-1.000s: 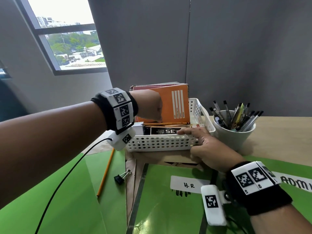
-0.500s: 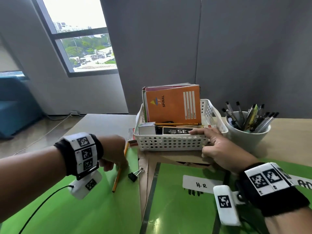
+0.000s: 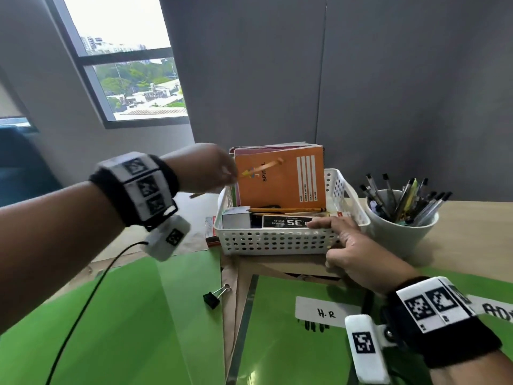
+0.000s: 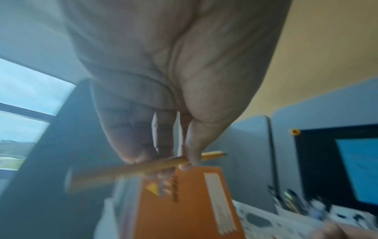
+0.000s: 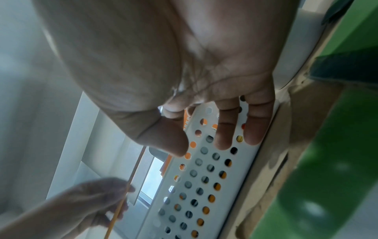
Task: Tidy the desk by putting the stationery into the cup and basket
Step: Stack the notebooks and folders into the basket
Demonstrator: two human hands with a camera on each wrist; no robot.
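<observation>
Our left hand (image 3: pixel 204 168) is pinching a yellow pencil (image 4: pixel 143 167) between thumb and fingertips, raised beside the white basket (image 3: pixel 277 241). Our right hand (image 3: pixel 352 255) is bracing the basket's near wall with fingers extended. Just beyond that hand, the pen-filled cup (image 3: pixel 399 232) is standing.

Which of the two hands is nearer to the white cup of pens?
Right. The right hand rests on the basket wall just beside the cup; the left hand holds a pencil beyond the basket's far left side.
</observation>
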